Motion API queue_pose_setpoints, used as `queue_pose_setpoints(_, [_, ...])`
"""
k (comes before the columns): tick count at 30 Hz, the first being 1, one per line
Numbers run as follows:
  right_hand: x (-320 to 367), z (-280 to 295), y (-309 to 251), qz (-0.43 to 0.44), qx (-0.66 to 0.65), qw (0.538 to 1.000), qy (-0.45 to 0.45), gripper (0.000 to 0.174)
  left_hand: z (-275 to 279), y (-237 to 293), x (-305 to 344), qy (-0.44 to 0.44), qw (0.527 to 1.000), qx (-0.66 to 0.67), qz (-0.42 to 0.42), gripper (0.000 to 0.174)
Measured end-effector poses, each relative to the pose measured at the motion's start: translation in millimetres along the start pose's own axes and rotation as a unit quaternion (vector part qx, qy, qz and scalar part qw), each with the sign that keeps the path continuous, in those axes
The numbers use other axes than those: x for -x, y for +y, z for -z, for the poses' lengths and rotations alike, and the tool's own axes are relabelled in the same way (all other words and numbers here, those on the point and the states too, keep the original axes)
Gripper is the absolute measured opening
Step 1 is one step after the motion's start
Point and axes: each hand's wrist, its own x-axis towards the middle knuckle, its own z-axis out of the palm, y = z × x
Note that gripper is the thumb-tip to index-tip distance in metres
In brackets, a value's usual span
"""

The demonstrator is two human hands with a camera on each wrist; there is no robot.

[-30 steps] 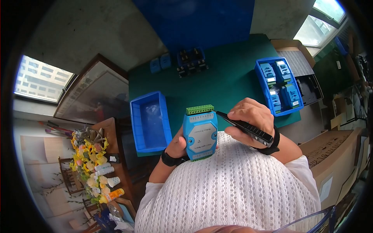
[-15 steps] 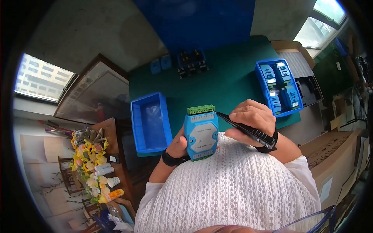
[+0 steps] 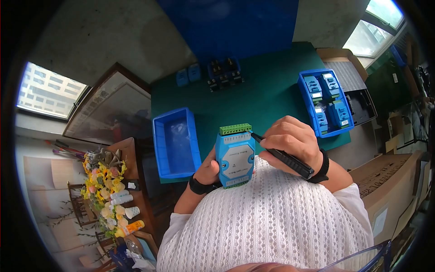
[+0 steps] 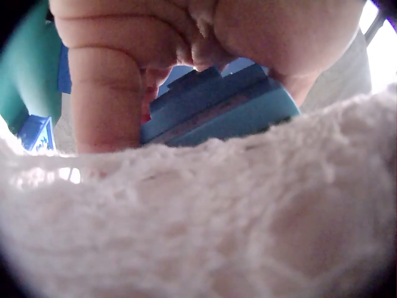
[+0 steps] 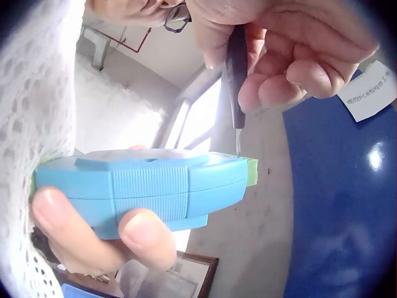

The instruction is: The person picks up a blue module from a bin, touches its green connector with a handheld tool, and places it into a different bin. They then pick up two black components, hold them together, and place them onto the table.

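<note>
My left hand (image 3: 207,170) grips a blue electronic module (image 3: 235,156) with a pale printed label, held in front of the white knit top. A green screw terminal block (image 3: 234,129) runs along its far end. With curled fingers and thumb, my right hand (image 3: 292,141) holds a black screwdriver (image 3: 290,163). In the right wrist view the thin metal shaft (image 5: 239,143) of the screwdriver points down onto the module's end, right beside the green block. Left-hand fingers (image 5: 146,233) wrap under the casing there. The left wrist view is largely covered by the knit fabric.
An open blue bin (image 3: 176,143) lies on the green tabletop (image 3: 263,86) at left. At right stands another blue bin (image 3: 322,131) holding several blue modules. Two blue pieces (image 3: 188,75) and a group of dark parts (image 3: 225,75) sit at the back. Cardboard boxes (image 3: 385,181) stand beyond the right arm.
The right hand has shifted slightly left and the screwdriver handle has turned and tilted in its fingers. Its tip stays at the right end of the green block. The left hand and module barely move.
</note>
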Motion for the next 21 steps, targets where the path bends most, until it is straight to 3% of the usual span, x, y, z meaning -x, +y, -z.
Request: queue_pose_setpoints(21, [-0.7, 5.1, -0.5, 0.051, 0.01, 0.999, 0.015, 0.025, -0.5, 2.3, -1.3, -0.01, 0.999, 0.023, 0.029, 0.093])
